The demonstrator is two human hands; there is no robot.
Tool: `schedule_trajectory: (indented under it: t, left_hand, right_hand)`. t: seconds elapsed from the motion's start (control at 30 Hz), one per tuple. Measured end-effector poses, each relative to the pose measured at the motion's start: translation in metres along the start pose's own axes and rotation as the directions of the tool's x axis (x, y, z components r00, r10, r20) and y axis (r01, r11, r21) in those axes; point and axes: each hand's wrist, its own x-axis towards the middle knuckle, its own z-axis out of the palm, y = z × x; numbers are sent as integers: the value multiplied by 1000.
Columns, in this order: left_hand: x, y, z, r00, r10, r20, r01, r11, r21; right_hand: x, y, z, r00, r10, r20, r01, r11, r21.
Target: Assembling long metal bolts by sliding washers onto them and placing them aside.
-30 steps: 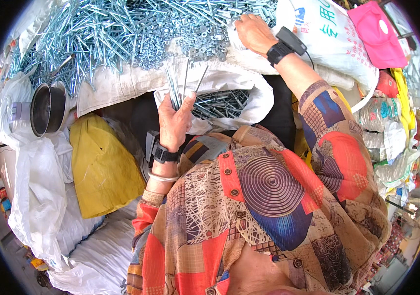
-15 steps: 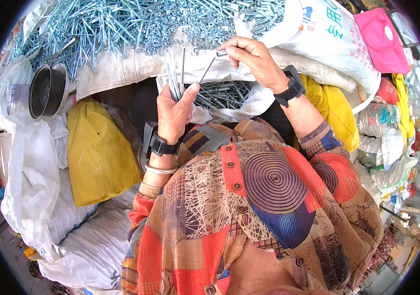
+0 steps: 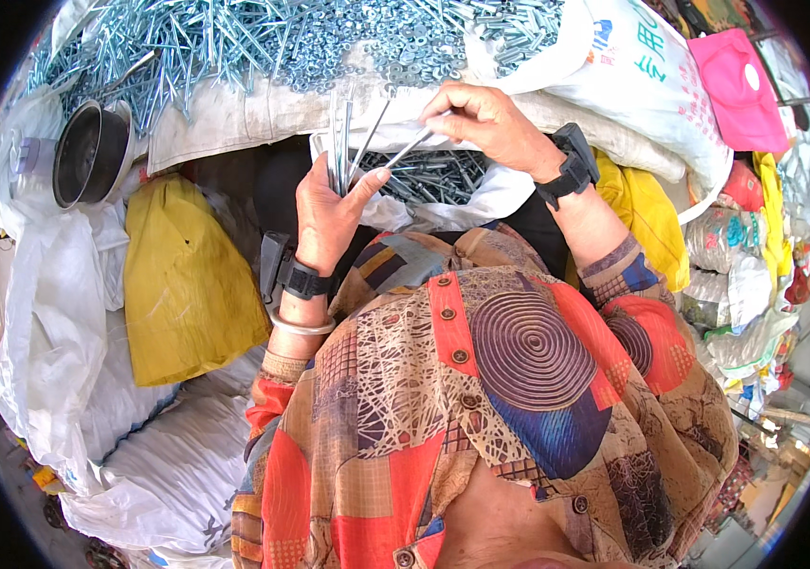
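My left hand (image 3: 326, 216) grips a bundle of long thin metal rods (image 3: 339, 142), which fan upward between thumb and fingers. One rod (image 3: 409, 150) leans right toward my right hand (image 3: 492, 128). The thumb and fingers of that hand pinch around its upper end; what sits on the tip is mostly hidden by the fingers. Below the hands, an open white sack (image 3: 504, 192) holds many dark metal pieces (image 3: 438, 176), rod-like or tubular. Just beyond lie heaps of loose long rods (image 3: 201, 47), small nuts and washers (image 3: 372, 43) and short metal sleeves (image 3: 523, 33).
A black round pan (image 3: 92, 156) stands at left, near a yellow sack (image 3: 187, 284) and white plastic sheeting (image 3: 49, 351). On the right are a printed white sack (image 3: 627, 81), a pink cloth item (image 3: 738, 90) and another yellow sack (image 3: 637, 213).
The small metal cylinder seen in my right hand has come down to the leaning rod's end. My right fingers now close around that end, and the rods in my left hand have spread slightly.
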Motion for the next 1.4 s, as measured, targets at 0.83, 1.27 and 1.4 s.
schedule_trajectory:
  t: [0.83, 1.27, 1.4]
  left_hand:
    - [30, -44, -35, 973, -173, -155, 98, 911, -400]
    - [33, -47, -21, 980, -107, -169, 13, 876, -482]
    - [32, -46, -19, 982, -82, -171, -4, 890, -455]
  right_hand:
    - [82, 55, -9, 962, -198, -186, 78, 857, -510]
    - [119, 49, -1, 931, -346, -114, 221, 785, -578]
    - [123, 53, -1, 949, -306, -69, 159, 660, -734]
